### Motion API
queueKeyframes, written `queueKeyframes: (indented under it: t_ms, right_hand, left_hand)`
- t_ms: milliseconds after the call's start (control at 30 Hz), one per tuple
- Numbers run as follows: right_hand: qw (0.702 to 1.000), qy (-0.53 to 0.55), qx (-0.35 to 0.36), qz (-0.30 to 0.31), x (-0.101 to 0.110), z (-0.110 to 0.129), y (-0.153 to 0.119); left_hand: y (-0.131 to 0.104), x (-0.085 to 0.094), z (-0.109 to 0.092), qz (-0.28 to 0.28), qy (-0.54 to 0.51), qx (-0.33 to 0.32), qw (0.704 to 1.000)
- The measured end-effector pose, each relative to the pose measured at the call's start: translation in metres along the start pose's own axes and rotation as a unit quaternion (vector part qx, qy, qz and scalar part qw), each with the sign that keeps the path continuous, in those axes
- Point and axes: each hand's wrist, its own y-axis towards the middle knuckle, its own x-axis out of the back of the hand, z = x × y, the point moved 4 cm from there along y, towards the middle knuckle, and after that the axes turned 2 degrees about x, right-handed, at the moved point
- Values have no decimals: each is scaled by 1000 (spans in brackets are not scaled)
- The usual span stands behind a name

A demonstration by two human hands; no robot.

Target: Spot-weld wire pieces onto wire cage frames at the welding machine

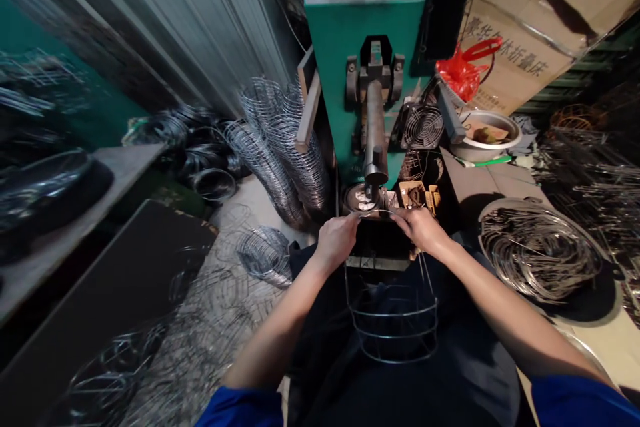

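Observation:
My left hand [339, 238] pinches the left side of a wire frame, and my right hand [419, 228] pinches its right side. The wire frame [393, 335] hangs down over my dark-clothed lap, with several curved bars at its lower part. Its top wire lies between my hands, right at the lower tip of the machine's arm. That metal arm [375, 130] juts out from a green machine [327, 33]. Whether the tip touches the wire is too small to tell.
Stacked wire rings [280, 147] stand left of the machine. At right are a round tray of bent wires [543, 250], a bowl [487, 137], a small fan [423, 127] and a cardboard box [525, 27]. Loose wire pieces [210, 327] litter the floor at left.

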Motion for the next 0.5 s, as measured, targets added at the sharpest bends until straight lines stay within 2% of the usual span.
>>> queueKeyframes:
  t_ms: [267,500]
  right_hand:
    - [1000,19,3,12,16,4,15]
    - [999,32,0,15,15,-1,22]
  left_hand:
    - [10,6,2,0,-4,22,1000]
    - [15,8,1,-8,12,11,1000]
